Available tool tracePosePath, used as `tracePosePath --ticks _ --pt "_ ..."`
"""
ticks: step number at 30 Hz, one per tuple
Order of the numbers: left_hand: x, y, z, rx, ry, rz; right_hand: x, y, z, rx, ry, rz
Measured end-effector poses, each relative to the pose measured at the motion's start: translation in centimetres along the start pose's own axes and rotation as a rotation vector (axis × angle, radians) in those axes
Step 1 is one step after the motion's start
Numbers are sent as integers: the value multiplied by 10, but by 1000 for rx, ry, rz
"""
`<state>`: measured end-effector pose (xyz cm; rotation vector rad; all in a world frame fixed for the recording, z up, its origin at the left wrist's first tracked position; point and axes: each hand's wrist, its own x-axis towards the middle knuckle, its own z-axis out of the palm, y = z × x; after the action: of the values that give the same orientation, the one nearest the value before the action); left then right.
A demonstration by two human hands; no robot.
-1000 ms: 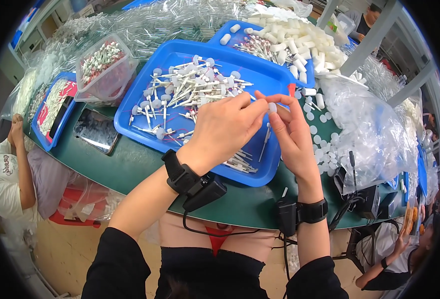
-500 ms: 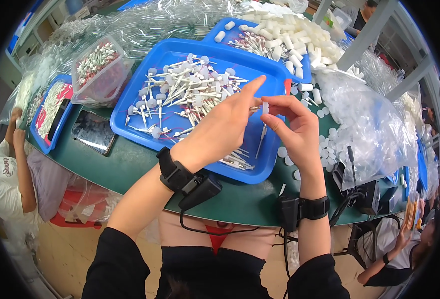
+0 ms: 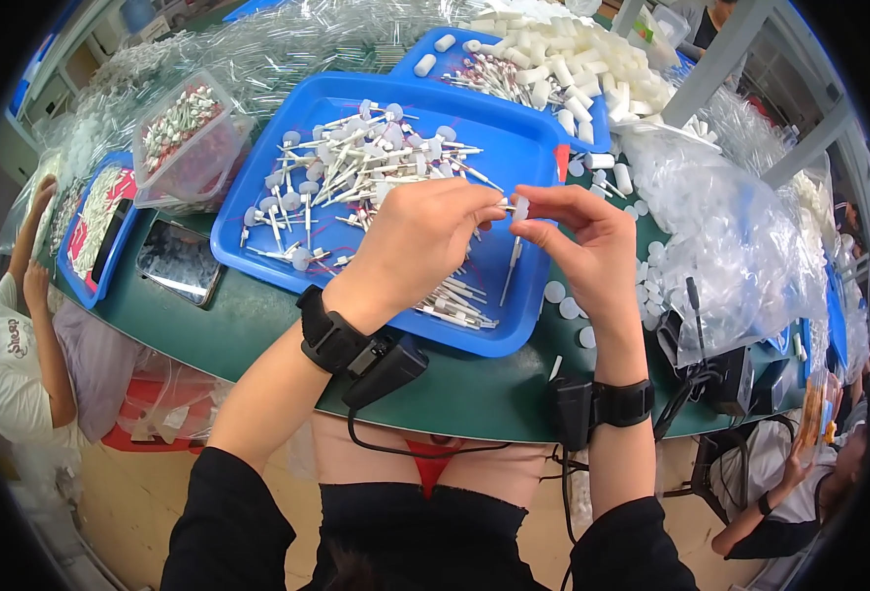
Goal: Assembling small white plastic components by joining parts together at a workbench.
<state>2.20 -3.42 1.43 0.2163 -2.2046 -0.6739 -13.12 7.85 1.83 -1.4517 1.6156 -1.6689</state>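
Head view: the left hand (image 3: 410,241) pinches a thin stick (image 3: 503,205) narrowly between its fingertips, and the right hand (image 3: 594,248) holds a white disc (image 3: 520,209) between thumb and fingers at the stick's right end. Above the right part of one large blue tray (image 3: 514,146), the stick's long axis runs left to right, mostly hidden by the left fingers. One phone (image 3: 179,262) and one clear tub (image 3: 203,163) sit left of the tray; its heaped pieces (image 3: 356,163) overlap too much to count.
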Motion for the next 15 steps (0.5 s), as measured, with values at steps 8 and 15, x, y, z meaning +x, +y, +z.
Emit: tracePosePath --ticks 8,15 --pt "-2 -1 1 44 -12 21 -1 1 2 56 -27 45" --pt "-2 -1 1 217 27 197 -2 1 5 166 -29 112"
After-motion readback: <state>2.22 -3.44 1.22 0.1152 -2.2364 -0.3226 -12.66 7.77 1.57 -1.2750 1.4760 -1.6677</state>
